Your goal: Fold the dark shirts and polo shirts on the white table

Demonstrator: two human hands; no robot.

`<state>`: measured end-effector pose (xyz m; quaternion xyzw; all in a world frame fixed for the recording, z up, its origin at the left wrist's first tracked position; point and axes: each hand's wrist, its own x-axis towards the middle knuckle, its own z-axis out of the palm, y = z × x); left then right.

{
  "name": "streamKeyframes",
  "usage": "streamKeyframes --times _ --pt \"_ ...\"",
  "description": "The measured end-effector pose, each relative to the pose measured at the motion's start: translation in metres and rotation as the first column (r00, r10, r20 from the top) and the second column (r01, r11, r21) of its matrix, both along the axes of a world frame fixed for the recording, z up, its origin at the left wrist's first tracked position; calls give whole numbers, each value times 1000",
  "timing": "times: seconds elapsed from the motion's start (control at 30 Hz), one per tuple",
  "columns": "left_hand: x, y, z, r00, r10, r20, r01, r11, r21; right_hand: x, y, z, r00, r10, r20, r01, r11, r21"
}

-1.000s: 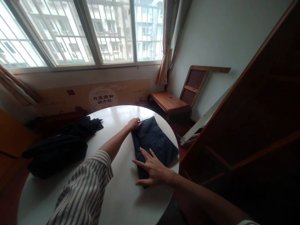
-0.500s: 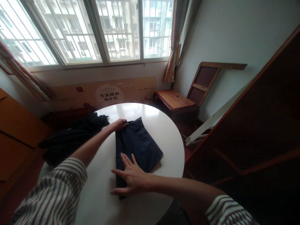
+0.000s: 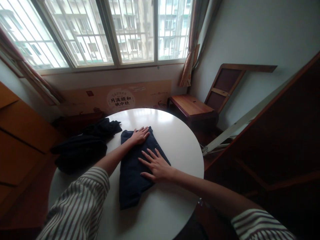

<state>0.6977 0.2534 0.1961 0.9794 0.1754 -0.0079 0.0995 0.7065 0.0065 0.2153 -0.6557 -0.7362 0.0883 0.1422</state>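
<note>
A dark navy garment (image 3: 131,170), which looks like a pair of shorts folded lengthwise, lies flat on the white round table (image 3: 181,146). On its narrower far end rests my left hand (image 3: 140,135), palm down with fingers stretched out. My right hand (image 3: 157,166) is spread over the garment's right side, nearer to me, pressing on the cloth. Neither hand grips anything. The garment's near edge hangs free of both hands, with a small step in its outline at the lower right.
A heap of black clothing (image 3: 82,150) lies on the table's left part. Beyond the table stand a wooden chair (image 3: 192,105) at right and a barred window (image 3: 135,33). A large dark wooden panel (image 3: 275,150) leans along the right, and orange cabinets (image 3: 22,136) stand at left.
My left hand has let go of the garment's far corner and moved right, now flat on it. My right hand has slid right and away from me over the cloth.
</note>
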Motion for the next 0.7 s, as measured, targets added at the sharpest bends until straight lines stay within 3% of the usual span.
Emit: streamKeyframes --times 0.17,0.27,0.33,0.4,0.47,0.57,0.63,0.7 --pt "11 2 8 998 57 -26 -57 998 -3 -18 -37 -9 998 14 -53 -16 999 -42" --pt "-2 -6 20 992 109 63 -110 994 18 -24 -47 -5 990 14 -140 -15 1000 -1" --pt "-25 -11 31 957 182 227 -196 980 37 -15 -43 2 961 -71 -269 99 991 93" --pt "-60 -13 42 886 262 382 -300 953 43 5 -32 12 879 -201 -432 288 946 147" --pt "-99 -15 47 827 354 437 -398 917 10 31 -16 22 751 -332 -571 441 895 60" --pt "-149 -18 45 766 566 305 -519 824 -227 64 9 33 516 -520 -681 534 817 -219" --pt "-167 -22 38 734 661 156 -524 698 -488 79 25 35 394 -585 -709 519 778 -353" --pt "-172 -27 32 729 681 71 -458 562 -688 86 39 34 344 -603 -720 471 774 -423"
